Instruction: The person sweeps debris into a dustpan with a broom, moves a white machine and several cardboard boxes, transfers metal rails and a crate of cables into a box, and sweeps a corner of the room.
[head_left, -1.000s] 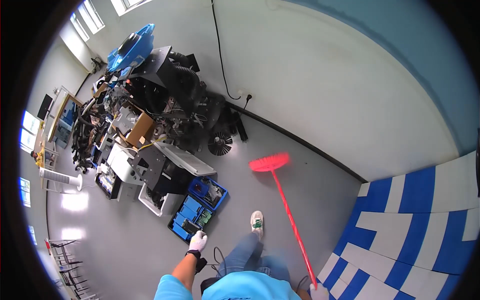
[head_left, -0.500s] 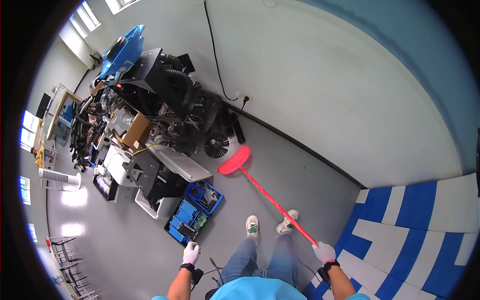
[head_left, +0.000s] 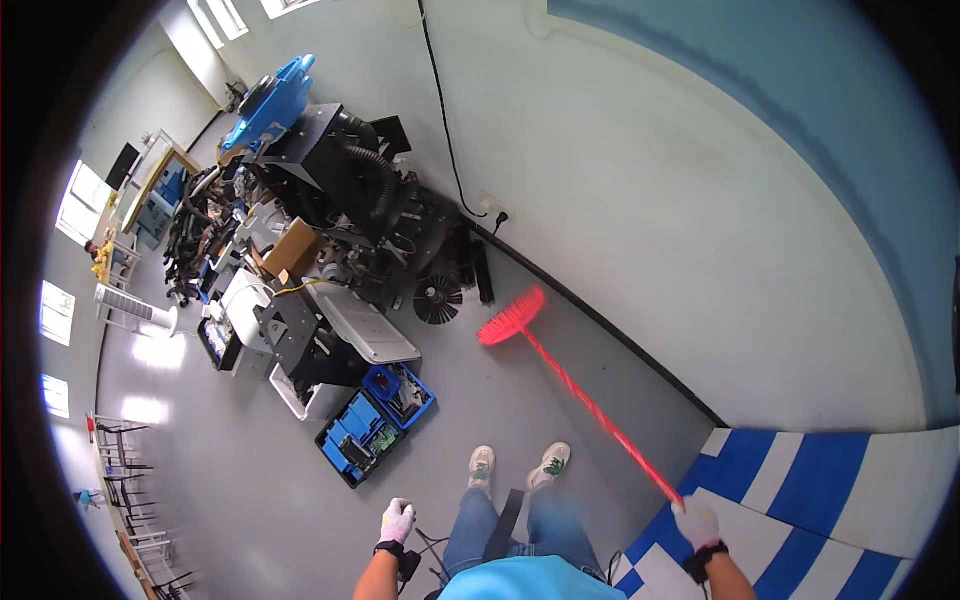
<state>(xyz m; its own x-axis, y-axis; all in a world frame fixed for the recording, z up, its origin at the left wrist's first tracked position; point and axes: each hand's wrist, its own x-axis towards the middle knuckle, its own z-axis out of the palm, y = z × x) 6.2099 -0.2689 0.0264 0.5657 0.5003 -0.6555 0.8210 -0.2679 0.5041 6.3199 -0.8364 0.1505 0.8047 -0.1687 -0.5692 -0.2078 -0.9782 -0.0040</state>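
Likely sweeping step, calling for clearance right of the round brush (head_left: 438, 300): right hand (head_left: 697, 523) clasps the broom (head_left: 584, 395); left hand (head_left: 397, 521), loosely fisted, seems empty.

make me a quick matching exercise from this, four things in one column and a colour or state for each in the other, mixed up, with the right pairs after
Things
1. broom
2. left hand
3. right hand
4. plug at the wall's foot

Colours and states
A. black
B. gloved, around the broom's handle
C. red
D. gloved, off the broom's handle

Right pairs
1-C
2-D
3-B
4-A
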